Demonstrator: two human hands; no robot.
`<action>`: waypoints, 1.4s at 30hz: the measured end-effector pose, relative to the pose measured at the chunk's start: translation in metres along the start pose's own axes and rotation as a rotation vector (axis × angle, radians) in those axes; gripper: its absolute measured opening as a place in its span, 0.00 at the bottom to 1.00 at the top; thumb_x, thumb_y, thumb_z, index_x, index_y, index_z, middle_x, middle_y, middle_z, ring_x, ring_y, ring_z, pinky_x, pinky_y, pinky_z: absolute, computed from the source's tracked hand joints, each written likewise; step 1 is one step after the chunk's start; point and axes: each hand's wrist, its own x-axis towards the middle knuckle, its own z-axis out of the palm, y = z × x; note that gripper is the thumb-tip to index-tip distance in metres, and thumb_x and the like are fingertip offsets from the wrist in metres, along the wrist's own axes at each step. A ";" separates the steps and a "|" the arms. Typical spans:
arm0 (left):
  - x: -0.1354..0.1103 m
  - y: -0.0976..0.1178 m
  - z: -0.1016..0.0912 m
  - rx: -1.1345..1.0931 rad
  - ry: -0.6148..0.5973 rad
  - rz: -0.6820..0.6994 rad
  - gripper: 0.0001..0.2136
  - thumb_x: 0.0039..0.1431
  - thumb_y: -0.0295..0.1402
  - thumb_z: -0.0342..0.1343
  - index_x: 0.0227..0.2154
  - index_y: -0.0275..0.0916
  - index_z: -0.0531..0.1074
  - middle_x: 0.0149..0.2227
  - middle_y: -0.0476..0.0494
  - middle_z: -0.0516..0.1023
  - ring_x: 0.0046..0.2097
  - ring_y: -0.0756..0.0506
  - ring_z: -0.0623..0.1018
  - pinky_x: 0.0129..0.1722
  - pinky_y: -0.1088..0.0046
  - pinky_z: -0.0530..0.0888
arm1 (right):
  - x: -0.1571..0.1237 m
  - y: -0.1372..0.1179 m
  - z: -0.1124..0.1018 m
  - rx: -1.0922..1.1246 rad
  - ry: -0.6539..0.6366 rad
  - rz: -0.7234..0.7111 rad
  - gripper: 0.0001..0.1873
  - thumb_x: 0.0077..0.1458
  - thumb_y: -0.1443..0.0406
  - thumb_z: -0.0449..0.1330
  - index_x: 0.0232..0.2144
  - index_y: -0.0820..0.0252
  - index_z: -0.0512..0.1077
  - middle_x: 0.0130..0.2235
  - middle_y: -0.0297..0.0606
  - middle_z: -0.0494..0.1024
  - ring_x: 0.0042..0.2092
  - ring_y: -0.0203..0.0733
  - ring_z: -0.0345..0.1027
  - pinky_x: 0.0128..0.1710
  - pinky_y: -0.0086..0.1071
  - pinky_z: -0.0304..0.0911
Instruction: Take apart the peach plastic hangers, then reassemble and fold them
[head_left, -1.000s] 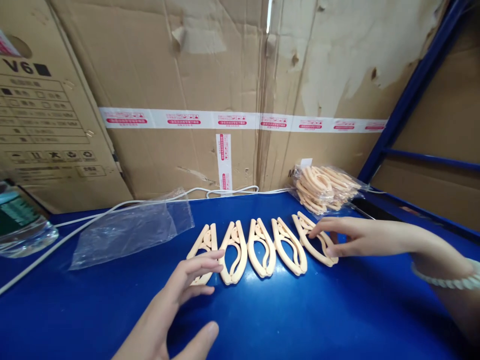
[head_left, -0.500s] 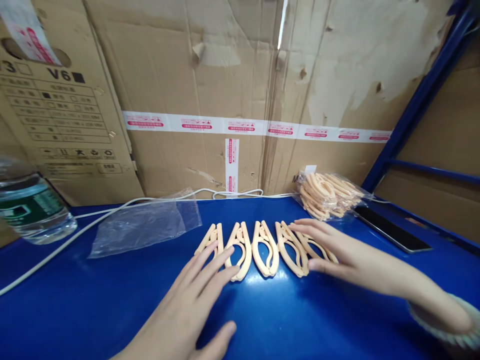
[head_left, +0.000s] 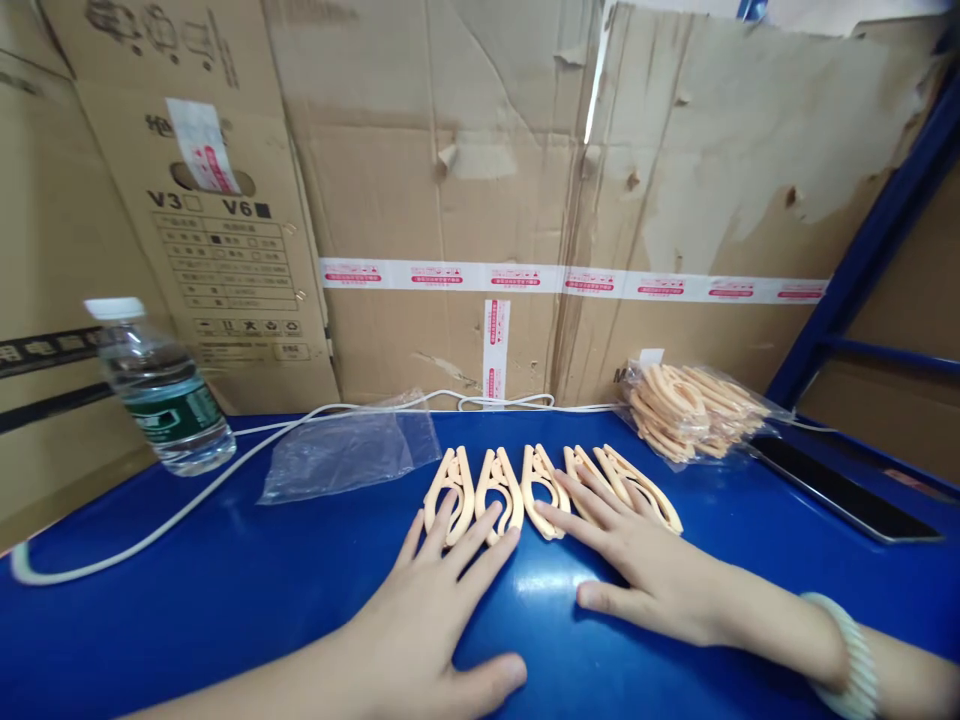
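Several cream plastic folding hangers [head_left: 514,490], folded up, lie side by side in a row on the blue table [head_left: 555,640]. My left hand [head_left: 431,605] is flat with fingers spread, its fingertips over the lower ends of the two leftmost hangers. My right hand [head_left: 660,565] is likewise spread, its fingers lying over the hangers on the right side of the row and partly hiding them. The rightmost hanger [head_left: 660,500] is tilted and overlaps its neighbour. Neither hand grips anything.
Behind on the right, a clear bag of similar hangers [head_left: 686,405] lies beside a black phone [head_left: 844,490]. At left are a flat clear plastic bag [head_left: 349,450], a white cable [head_left: 150,540] and a water bottle [head_left: 176,405]. Cardboard [head_left: 450,350] stands along the back.
My right hand has moved left from the right end of the row onto the hangers, its fingers spreading. The leftmost hangers stand more upright and closer together. The camera view has shifted.
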 end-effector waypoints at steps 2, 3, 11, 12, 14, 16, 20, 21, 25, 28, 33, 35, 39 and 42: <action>0.011 -0.010 -0.010 0.015 -0.031 -0.006 0.40 0.56 0.53 0.56 0.68 0.50 0.47 0.71 0.43 0.44 0.69 0.24 0.40 0.62 0.33 0.45 | 0.015 0.008 -0.002 -0.020 0.005 -0.007 0.41 0.59 0.41 0.52 0.68 0.39 0.41 0.72 0.41 0.35 0.70 0.68 0.26 0.61 0.71 0.28; 0.018 -0.016 -0.015 0.017 -0.048 0.004 0.40 0.57 0.53 0.55 0.68 0.50 0.47 0.71 0.43 0.44 0.69 0.24 0.40 0.63 0.34 0.45 | 0.024 0.012 -0.003 -0.026 0.009 -0.007 0.41 0.59 0.41 0.51 0.68 0.40 0.41 0.72 0.41 0.35 0.70 0.68 0.25 0.61 0.70 0.29; 0.081 -0.070 -0.034 0.102 -0.078 0.122 0.37 0.61 0.56 0.49 0.68 0.47 0.49 0.71 0.39 0.46 0.70 0.28 0.45 0.64 0.39 0.46 | 0.085 0.046 -0.011 -0.089 0.032 0.081 0.41 0.61 0.38 0.41 0.69 0.47 0.44 0.71 0.44 0.40 0.70 0.67 0.26 0.61 0.71 0.32; 0.084 -0.073 -0.034 0.113 -0.071 0.128 0.36 0.61 0.56 0.49 0.68 0.47 0.49 0.71 0.39 0.46 0.70 0.29 0.45 0.64 0.39 0.46 | 0.088 0.047 -0.010 -0.096 0.038 0.081 0.41 0.61 0.38 0.41 0.69 0.47 0.44 0.71 0.44 0.39 0.70 0.67 0.27 0.61 0.72 0.32; 0.088 -0.077 -0.031 0.141 -0.052 0.136 0.36 0.62 0.55 0.49 0.68 0.47 0.49 0.71 0.39 0.47 0.70 0.29 0.46 0.64 0.39 0.46 | 0.091 0.050 -0.008 -0.109 0.053 0.087 0.40 0.61 0.38 0.41 0.69 0.46 0.44 0.71 0.43 0.40 0.70 0.67 0.28 0.60 0.73 0.34; 0.089 -0.077 -0.028 0.179 -0.026 0.140 0.34 0.63 0.54 0.48 0.68 0.46 0.50 0.70 0.39 0.48 0.70 0.30 0.47 0.65 0.40 0.47 | 0.092 0.051 -0.005 -0.128 0.081 0.091 0.39 0.62 0.39 0.41 0.69 0.46 0.46 0.71 0.42 0.42 0.70 0.67 0.30 0.60 0.72 0.35; 0.083 -0.065 -0.024 0.280 0.074 0.126 0.27 0.68 0.45 0.45 0.67 0.43 0.54 0.69 0.35 0.53 0.69 0.30 0.51 0.63 0.42 0.56 | 0.090 0.047 -0.002 -0.197 0.194 0.072 0.36 0.64 0.44 0.44 0.68 0.52 0.52 0.70 0.48 0.48 0.70 0.66 0.35 0.62 0.70 0.33; 0.079 -0.060 -0.023 0.308 0.106 0.125 0.25 0.69 0.41 0.45 0.66 0.42 0.55 0.69 0.35 0.54 0.69 0.30 0.53 0.62 0.44 0.59 | 0.088 0.045 -0.001 -0.221 0.232 0.062 0.35 0.65 0.46 0.45 0.68 0.54 0.53 0.70 0.50 0.50 0.70 0.65 0.36 0.63 0.70 0.31; 0.062 -0.046 -0.022 0.407 0.221 0.148 0.24 0.65 0.29 0.49 0.64 0.43 0.59 0.65 0.38 0.63 0.65 0.34 0.63 0.58 0.53 0.69 | 0.080 0.037 0.002 -0.296 0.343 -0.006 0.26 0.66 0.57 0.49 0.63 0.61 0.62 0.66 0.52 0.60 0.69 0.61 0.41 0.65 0.64 0.29; 0.051 -0.053 -0.025 0.469 0.319 0.092 0.21 0.64 0.27 0.49 0.59 0.39 0.65 0.60 0.36 0.70 0.60 0.34 0.69 0.54 0.52 0.71 | 0.072 0.034 0.007 -0.354 0.407 -0.127 0.19 0.66 0.66 0.48 0.54 0.61 0.70 0.58 0.50 0.71 0.65 0.57 0.53 0.65 0.59 0.43; 0.044 -0.088 -0.036 0.528 0.489 -0.092 0.23 0.58 0.36 0.59 0.54 0.31 0.69 0.51 0.28 0.72 0.52 0.30 0.72 0.46 0.51 0.74 | 0.063 0.036 0.012 -0.365 0.504 -0.277 0.14 0.64 0.70 0.50 0.47 0.60 0.73 0.52 0.47 0.75 0.58 0.55 0.63 0.59 0.55 0.57; 0.044 -0.099 -0.038 0.547 0.513 -0.122 0.24 0.56 0.38 0.60 0.53 0.32 0.70 0.47 0.31 0.72 0.49 0.32 0.73 0.43 0.54 0.75 | 0.063 0.038 0.012 -0.329 0.506 -0.277 0.13 0.64 0.70 0.50 0.46 0.61 0.73 0.51 0.47 0.75 0.57 0.54 0.64 0.57 0.55 0.59; 0.045 -0.109 -0.033 0.594 0.494 -0.100 0.10 0.60 0.32 0.57 0.43 0.37 0.76 0.39 0.38 0.75 0.41 0.37 0.76 0.39 0.60 0.76 | 0.064 0.040 0.012 -0.248 0.499 -0.268 0.13 0.63 0.70 0.50 0.45 0.61 0.73 0.48 0.47 0.76 0.55 0.53 0.65 0.55 0.54 0.61; 0.046 -0.112 -0.028 0.620 0.502 -0.064 0.07 0.60 0.27 0.55 0.37 0.37 0.77 0.35 0.41 0.78 0.38 0.39 0.79 0.36 0.65 0.75 | 0.065 0.041 0.013 -0.209 0.503 -0.267 0.13 0.63 0.71 0.50 0.45 0.60 0.72 0.48 0.47 0.77 0.55 0.53 0.65 0.54 0.53 0.62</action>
